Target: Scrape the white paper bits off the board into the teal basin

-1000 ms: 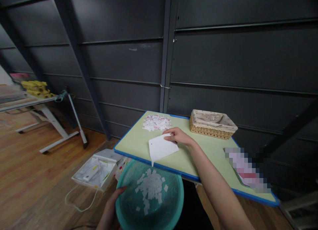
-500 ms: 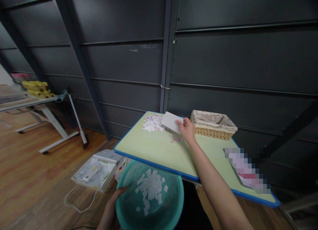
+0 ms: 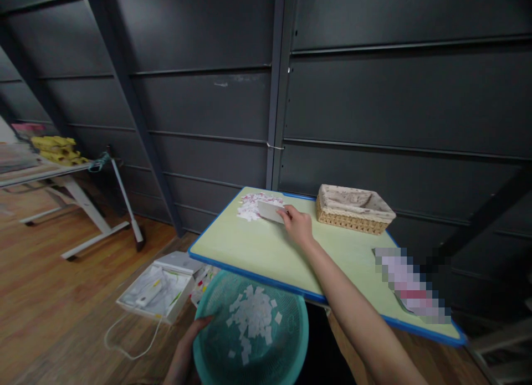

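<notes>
My right hand (image 3: 297, 224) pinches a flat white card (image 3: 271, 211) by its right end, tilted over the board. The card's far edge meets a heap of small paper pieces (image 3: 250, 208), white with some pink, at the board's back left. Below the board's front edge, my left hand (image 3: 195, 336) grips the left rim of a green plastic basket (image 3: 291, 340); its thumb lies over the rim and the other fingers are hidden. White square paper pieces (image 3: 253, 313) lie scattered inside the basket.
The pale yellow board (image 3: 249, 241) has a blue edge. On it stand a cloth-lined wicker basket (image 3: 353, 212) and a blurred-out flat item (image 3: 409, 282). An open white box (image 3: 152, 291) with a cord sits on the floor at left. A dark panel wall (image 3: 208, 108) rises behind.
My right hand has moved left and down with the card, bringing it from above the board to the paper heap. Loose pink bits near the card are gone from the middle. My left hand stays put.
</notes>
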Tool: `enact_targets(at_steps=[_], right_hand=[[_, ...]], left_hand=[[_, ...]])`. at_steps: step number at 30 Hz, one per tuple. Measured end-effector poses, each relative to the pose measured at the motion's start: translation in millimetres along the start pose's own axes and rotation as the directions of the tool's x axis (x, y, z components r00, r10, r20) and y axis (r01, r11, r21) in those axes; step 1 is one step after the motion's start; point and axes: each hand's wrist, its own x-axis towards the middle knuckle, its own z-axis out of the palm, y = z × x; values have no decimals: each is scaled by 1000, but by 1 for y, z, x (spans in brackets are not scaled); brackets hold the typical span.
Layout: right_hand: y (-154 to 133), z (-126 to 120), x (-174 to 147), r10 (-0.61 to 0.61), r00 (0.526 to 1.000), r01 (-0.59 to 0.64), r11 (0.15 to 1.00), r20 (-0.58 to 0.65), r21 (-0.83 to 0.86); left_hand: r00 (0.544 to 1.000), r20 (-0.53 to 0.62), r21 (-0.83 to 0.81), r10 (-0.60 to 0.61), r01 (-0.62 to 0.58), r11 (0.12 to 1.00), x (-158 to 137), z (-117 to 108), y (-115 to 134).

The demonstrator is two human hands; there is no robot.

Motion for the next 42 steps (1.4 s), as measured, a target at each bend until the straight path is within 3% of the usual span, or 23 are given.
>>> enact_targets(at_steps=[10, 19, 24, 30, 42], right_hand=[[-11, 13, -2, -96, 992, 99, 994, 84, -36], [-6, -6, -1, 36, 999, -36, 999, -1, -26], [-6, -7, 0, 46, 999, -47, 998, 9, 32], [-6, -11, 1, 102, 994, -99, 988, -23, 122], [-10, -12, -1, 109, 994, -109, 994, -10, -7]], left_hand=[[1000, -10, 16, 4, -4, 1000, 1, 0, -3], [1000, -2, 6, 29, -29, 1000, 6, -5, -5], [999, 39, 12, 27, -27, 1000, 10, -9, -7], [1000, -13, 33, 28, -28, 999, 0, 1, -3], [999, 45, 11, 23, -23, 1000, 6, -5, -7]])
